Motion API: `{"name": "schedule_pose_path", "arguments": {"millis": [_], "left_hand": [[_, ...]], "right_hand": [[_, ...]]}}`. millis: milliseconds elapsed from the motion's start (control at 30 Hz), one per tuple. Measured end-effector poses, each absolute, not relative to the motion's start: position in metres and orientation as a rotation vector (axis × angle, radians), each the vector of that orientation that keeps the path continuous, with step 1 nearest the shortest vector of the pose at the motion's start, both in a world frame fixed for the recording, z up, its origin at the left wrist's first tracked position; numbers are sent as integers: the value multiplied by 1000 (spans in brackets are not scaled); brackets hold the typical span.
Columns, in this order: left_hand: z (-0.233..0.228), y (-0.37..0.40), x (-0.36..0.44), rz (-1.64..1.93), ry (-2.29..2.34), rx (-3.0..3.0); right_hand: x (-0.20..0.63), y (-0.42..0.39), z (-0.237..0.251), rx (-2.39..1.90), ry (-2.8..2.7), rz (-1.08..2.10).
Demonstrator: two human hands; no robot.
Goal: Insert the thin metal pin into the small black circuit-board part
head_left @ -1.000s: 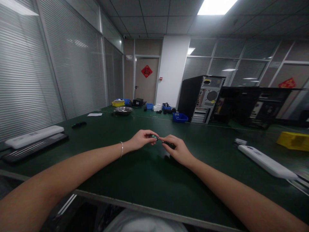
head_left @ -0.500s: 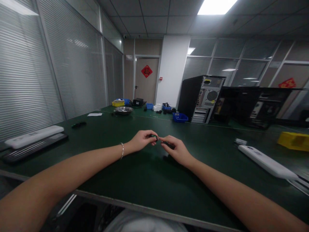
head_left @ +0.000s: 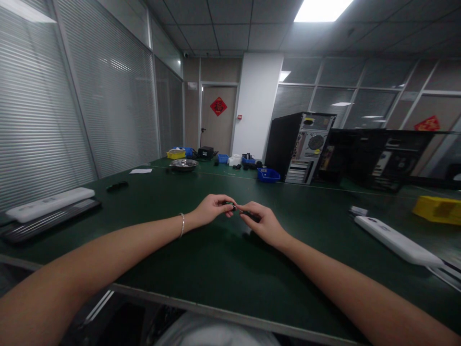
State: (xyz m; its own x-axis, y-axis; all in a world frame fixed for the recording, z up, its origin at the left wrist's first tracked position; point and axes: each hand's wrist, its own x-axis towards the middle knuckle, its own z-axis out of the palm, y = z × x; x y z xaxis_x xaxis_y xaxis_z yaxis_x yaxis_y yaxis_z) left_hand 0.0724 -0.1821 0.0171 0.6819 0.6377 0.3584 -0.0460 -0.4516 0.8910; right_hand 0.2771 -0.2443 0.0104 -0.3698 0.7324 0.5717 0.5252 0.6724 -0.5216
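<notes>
My left hand (head_left: 212, 208) and my right hand (head_left: 262, 221) meet fingertip to fingertip just above the green table (head_left: 201, 259), near its middle. Between them they pinch a small dark part (head_left: 234, 207), mostly hidden by the fingers; its shape is too small to make out. A thin bracelet circles my left wrist. Both forearms stretch out from the near edge of the table.
A white bar on a black keyboard-like slab (head_left: 50, 211) lies at the left, another white bar (head_left: 396, 240) at the right with a yellow bin (head_left: 437, 209) behind. Far back stand a black computer tower (head_left: 298, 146), a blue bin (head_left: 268, 175) and a metal bowl (head_left: 183, 164).
The hands stay together in the same spot. The fingers have shifted slightly on the small part, which showed a greenish glint a second ago and looks dark now.
</notes>
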Motion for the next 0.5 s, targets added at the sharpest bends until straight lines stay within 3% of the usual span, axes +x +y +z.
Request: {"name": "schedule_pose_path", "arguments": {"millis": [267, 500], "left_hand": [[15, -169, 66, 799, 472, 1844], [17, -184, 67, 428, 351, 2310]], "right_hand": [[280, -244, 13, -973, -2048, 321], [285, -240, 10, -980, -1973, 361]]}}
